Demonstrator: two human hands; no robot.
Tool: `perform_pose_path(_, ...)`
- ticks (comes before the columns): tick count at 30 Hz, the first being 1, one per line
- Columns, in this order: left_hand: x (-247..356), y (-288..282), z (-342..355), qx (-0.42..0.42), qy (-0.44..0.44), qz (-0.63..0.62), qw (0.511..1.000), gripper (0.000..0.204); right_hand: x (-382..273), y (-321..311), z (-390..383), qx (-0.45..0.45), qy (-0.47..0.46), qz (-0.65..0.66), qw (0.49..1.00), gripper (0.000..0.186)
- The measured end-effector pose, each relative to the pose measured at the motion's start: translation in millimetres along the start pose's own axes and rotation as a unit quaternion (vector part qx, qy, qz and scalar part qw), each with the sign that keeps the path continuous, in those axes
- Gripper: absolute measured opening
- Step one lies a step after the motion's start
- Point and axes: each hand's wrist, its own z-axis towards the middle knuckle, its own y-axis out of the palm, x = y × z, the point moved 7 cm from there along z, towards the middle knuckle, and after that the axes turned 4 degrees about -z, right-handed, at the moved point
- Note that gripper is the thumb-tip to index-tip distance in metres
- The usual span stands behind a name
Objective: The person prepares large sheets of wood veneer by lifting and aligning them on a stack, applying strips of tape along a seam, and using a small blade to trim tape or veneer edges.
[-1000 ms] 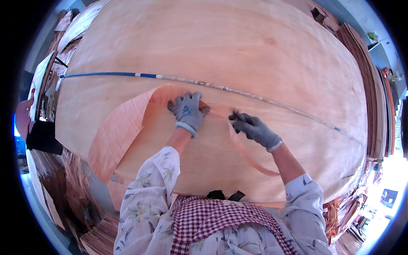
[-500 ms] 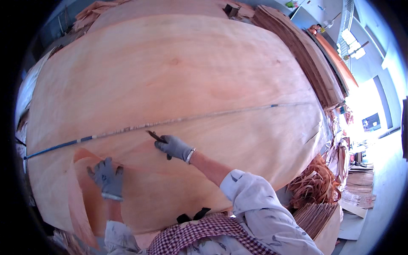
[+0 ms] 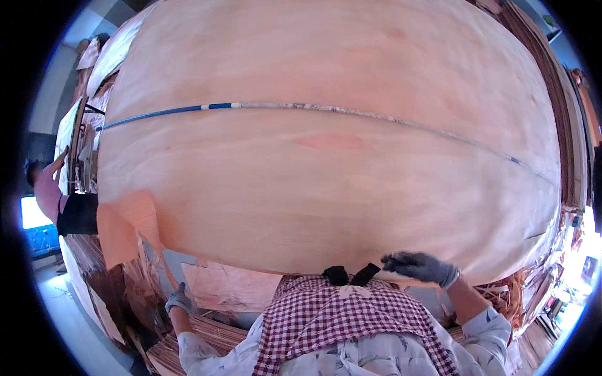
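Observation:
A broad pale wood veneer sheet [image 3: 282, 194] fills the surface before me. My left hand [image 3: 179, 299], in a grey glove, is below its near left edge, closed on the narrow tail of an orange veneer piece [image 3: 128, 229]. The wider part of that piece folds over the sheet's left corner. My right hand [image 3: 423, 268], also gloved, hovers at the near edge beside a black tab [image 3: 365, 274] on my checked apron [image 3: 320, 313]. Its fingers are drawn together, pointing left; whatever is in them blends with the dark glove. A long blue and whitish rod [image 3: 282, 106] lies across the sheet.
A reddish oval patch [image 3: 332, 141] marks the sheet. Stacked veneer [image 3: 570, 138] stands along the right. Shredded strips [image 3: 508, 297] gather at the lower right. Another person [image 3: 53, 191] reaches at the far left. More veneer layers [image 3: 213, 332] lie low in front of me.
My view has shifted. My left hand has drawn the veneer piece off the sheet's near left edge. My right hand, which held a dark knife over the sheet, has come back to the near edge.

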Motion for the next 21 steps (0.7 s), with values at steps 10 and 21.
perform_pose_path(10,399,-189,-160,0.161,0.551,-0.093,0.814,0.038,60,27,-56,-0.015,0.068,0.064,0.996,0.038)
perform_pose_path(21,496,-121,-287,-0.289,0.723,-0.216,0.589,0.026,40,18,-70,0.078,0.069,-0.054,0.993,0.045)
